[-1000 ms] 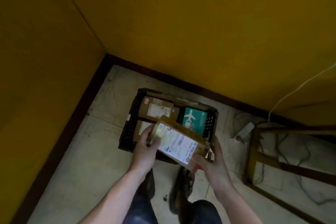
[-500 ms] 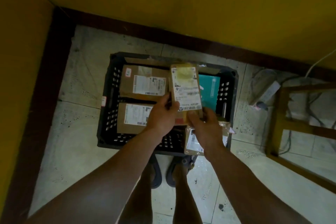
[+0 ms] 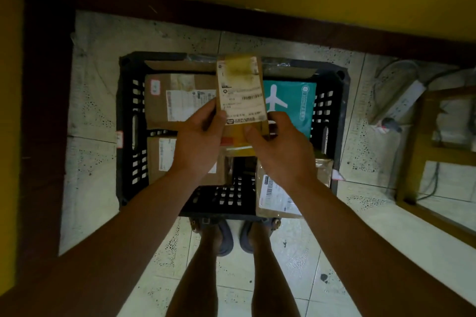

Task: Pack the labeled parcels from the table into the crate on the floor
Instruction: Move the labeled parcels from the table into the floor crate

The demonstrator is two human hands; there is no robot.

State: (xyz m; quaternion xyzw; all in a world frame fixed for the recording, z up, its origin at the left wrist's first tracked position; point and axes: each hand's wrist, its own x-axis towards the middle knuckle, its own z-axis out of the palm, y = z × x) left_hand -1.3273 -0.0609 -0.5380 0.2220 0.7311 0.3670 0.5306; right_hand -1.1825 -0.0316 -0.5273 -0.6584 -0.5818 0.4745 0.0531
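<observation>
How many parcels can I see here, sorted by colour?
Brown: 4 (held parcel, far-left parcel, near-left parcel, near-right parcel)
Teal: 1 (teal parcel)
Total: 5
Cardboard strip at the crate far wall: unclear, uncounted.

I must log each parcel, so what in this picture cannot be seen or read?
Head view: the held parcel has label print too blurred to read.
Head view: the left hand covers much of the near-left box.
Head view: the right hand and held parcel hide part of the teal parcel.
</observation>
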